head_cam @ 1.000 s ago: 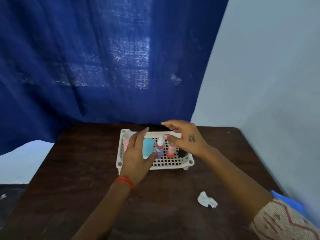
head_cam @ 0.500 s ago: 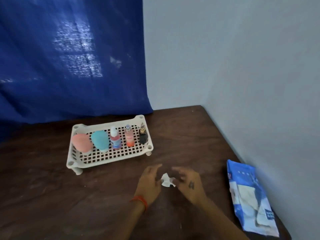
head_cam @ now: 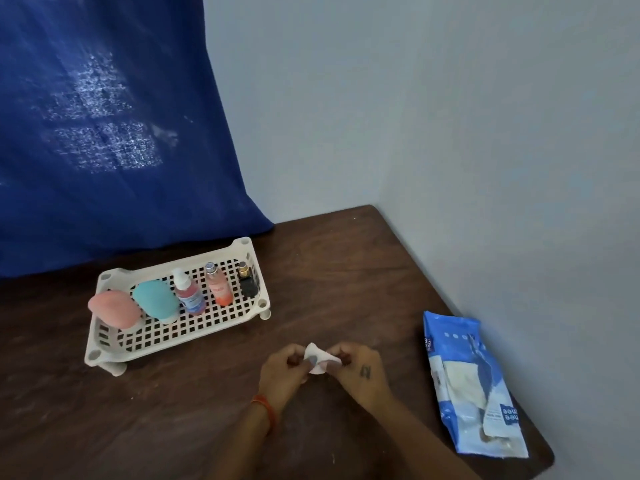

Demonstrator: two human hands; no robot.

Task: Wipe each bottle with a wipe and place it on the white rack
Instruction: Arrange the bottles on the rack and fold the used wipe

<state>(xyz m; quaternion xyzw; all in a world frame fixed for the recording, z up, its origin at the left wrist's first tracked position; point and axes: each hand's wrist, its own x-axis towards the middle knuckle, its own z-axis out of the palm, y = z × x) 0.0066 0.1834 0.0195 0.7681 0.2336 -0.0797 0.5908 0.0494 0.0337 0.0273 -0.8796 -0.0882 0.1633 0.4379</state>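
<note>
- Far to the left of your fingers and further from you, the white rack (head_cam: 162, 336) stands on the dark wooden table (head_cam: 104, 410), in front of the blue curtain (head_cam: 104, 133).
- On the rack you have five bottles in one row. From the left: the pink bottle (head_cam: 112, 308) and the teal bottle (head_cam: 156, 302), both wide and rounded; then the spray bottle with white cap (head_cam: 188, 294), the orange bottle (head_cam: 218, 287), and the small dark bottle (head_cam: 248, 280) at the right end of the row.
- The three narrow bottles stand upright, a little apart from each other. The pink and teal ones are just beside each other; whether they touch I cannot tell.
- Your left hand (head_cam: 282, 372) is above the table, well apart from the rack. Its fingers are curled and the thumb pinches the left side of the white wipe (head_cam: 317, 358). There is an orange band (head_cam: 265, 408) on this wrist.
- The wipe is crumpled, held between your two hands.
- Your right hand (head_cam: 358, 370) pinches the right side of the wipe with curled fingers. A small dark mark is on the back of this hand.
- To the right of your fingers, near the grey wall (head_cam: 485, 168), the blue wipes packet (head_cam: 467, 382) lies flat on the table.
</note>
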